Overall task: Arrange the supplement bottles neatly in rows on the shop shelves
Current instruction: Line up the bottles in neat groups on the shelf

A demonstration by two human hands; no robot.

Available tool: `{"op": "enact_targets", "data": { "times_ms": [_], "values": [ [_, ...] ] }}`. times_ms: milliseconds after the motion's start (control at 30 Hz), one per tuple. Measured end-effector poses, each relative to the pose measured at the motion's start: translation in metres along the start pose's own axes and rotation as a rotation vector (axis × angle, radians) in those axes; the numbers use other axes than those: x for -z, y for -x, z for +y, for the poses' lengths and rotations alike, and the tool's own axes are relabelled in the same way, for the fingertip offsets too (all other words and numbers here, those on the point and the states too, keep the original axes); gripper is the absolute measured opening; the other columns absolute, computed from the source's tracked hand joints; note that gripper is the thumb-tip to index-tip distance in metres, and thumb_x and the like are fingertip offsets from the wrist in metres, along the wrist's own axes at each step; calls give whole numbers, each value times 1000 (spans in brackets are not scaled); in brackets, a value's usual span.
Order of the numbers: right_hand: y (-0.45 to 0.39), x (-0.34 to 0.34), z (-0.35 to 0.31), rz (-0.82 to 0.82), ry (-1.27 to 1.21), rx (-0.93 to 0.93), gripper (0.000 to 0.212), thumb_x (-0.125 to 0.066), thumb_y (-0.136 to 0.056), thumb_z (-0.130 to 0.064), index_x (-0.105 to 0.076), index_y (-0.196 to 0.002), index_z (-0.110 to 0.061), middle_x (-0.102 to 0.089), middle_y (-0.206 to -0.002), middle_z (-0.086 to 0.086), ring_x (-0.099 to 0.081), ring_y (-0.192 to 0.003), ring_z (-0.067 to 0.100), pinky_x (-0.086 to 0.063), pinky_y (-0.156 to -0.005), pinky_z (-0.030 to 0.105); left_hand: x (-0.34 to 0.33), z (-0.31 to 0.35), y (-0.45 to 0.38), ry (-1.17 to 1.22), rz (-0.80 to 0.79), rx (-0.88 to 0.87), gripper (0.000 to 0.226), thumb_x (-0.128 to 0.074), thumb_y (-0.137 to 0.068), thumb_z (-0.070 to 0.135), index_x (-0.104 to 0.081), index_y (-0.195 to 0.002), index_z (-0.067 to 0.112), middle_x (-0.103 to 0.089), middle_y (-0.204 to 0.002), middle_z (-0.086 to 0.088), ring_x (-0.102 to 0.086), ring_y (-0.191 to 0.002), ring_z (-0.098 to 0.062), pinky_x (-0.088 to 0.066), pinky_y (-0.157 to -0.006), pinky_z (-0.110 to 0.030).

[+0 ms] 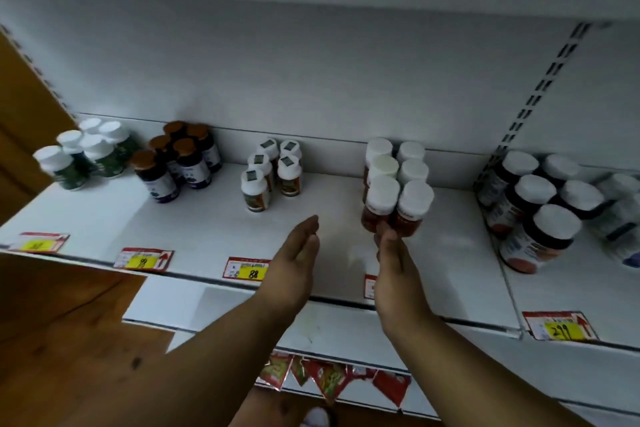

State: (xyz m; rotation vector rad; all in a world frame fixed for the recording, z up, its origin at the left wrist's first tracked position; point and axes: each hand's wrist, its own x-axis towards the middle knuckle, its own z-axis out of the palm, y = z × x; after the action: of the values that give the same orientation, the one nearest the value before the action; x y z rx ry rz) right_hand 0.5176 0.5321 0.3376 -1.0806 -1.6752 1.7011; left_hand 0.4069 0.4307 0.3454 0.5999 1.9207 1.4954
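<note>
Several groups of supplement bottles stand on the white shelf (332, 215). Orange bottles with white caps (398, 184) form two rows right of centre. My right hand (398, 274) reaches to the front pair, its straight fingertips touching the base of the front bottles (391, 218). My left hand (294, 263) hovers open over the bare shelf, palm facing right, holding nothing. Small white-capped bottles (270, 173) stand at centre. Brown-capped dark bottles (176, 159) and green bottles with white caps (86, 152) stand at the left.
Larger dark bottles with white caps (533, 204) fill the neighbouring shelf bay at right. Price tags (246, 269) line the shelf's front edge. A shelf overhangs above. Red sachets (329, 378) hang below. A wooden panel (52, 322) borders the left.
</note>
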Motion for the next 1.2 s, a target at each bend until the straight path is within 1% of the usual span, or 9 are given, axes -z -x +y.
{"op": "enact_targets", "data": {
  "times_ms": [167,467,633,733,800,900,1000,1133,1200],
  "values": [
    [2,-35,-4,-102,-14,-14,79,-28,-79,-69,-36,-148,-30,-36,-154,-9,-34,-140,8,-23,-115,30,26,-3,8,57,49,1,38,-39,-103,38,-42,-142,40,-44,-147,14,-39,-136,-7,-28,-113,-32],
    [-31,-127,-15,-46,-4,28,49,-31,-102,-43,-35,-148,-26,-36,-154,-5,-34,-139,10,-24,-117,31,106,-7,-35,17,27,-69,37,-39,-104,32,-47,-141,34,-50,-142,14,-43,-132,-4,-31,-109,-24],
    [-39,-160,-18,108,181,92,34,-42,-102,-37,-47,-136,-32,-48,-130,-16,-43,-115,-1,-30,-96,18,146,-11,-68,-74,159,-77,24,-55,-97,27,-54,-120,32,-62,-112,11,-56,-95,8,-42,-73,-9],
    [-67,-157,-20,224,411,64,52,-56,-96,-34,-42,-144,-22,-52,-139,-6,-51,-110,4,-38,-92,22,155,-8,-95,-194,60,4,67,-74,-83,34,-40,-140,29,-50,-136,6,-50,-122,-11,-45,-95,-28],
    [-88,-154,-24,176,431,64,59,-61,-93,-31,-37,-145,-17,-50,-140,-2,-52,-117,12,-43,-97,28,155,-4,-115,-265,-72,32,98,-82,-76,32,-22,-152,23,-36,-153,0,-39,-136,-17,-38,-109,-34],
    [-121,-156,-28,4,499,179,48,-65,-90,-35,-45,-131,-19,-58,-125,-5,-56,-114,14,-46,-97,30,150,8,-142,-229,-235,-19,106,-81,-77,11,-8,-154,11,-43,-144,4,-42,-123,-5,-35,-96,-9],
    [-138,-163,-26,-73,260,241,25,-55,-98,-21,-55,-122,-15,-66,-111,2,-62,-104,20,-56,-78,24,144,8,-163,-54,-321,-29,100,-78,-75,-4,-20,-153,22,-53,-134,13,-55,-118,-6,-48,-90,-18],
    [-142,-173,-38,-162,-551,-217,39,-51,-98,-31,-58,-129,-9,-68,-112,12,-70,-89,23,-59,-70,32,140,3,-173,12,-378,-92,92,-74,-71,-14,-39,-143,30,-66,-123,8,-64,-111,-9,-55,-84,-25],
    [-142,-173,-37,-112,-574,-272,38,-56,-98,-28,-54,-132,-11,-67,-114,8,-67,-88,15,-55,-71,23,139,2,-174,4,-408,-102,96,-76,-71,-10,-34,-147,29,-63,-128,7,-62,-115,-8,-54,-92,-30]
  ]
}}
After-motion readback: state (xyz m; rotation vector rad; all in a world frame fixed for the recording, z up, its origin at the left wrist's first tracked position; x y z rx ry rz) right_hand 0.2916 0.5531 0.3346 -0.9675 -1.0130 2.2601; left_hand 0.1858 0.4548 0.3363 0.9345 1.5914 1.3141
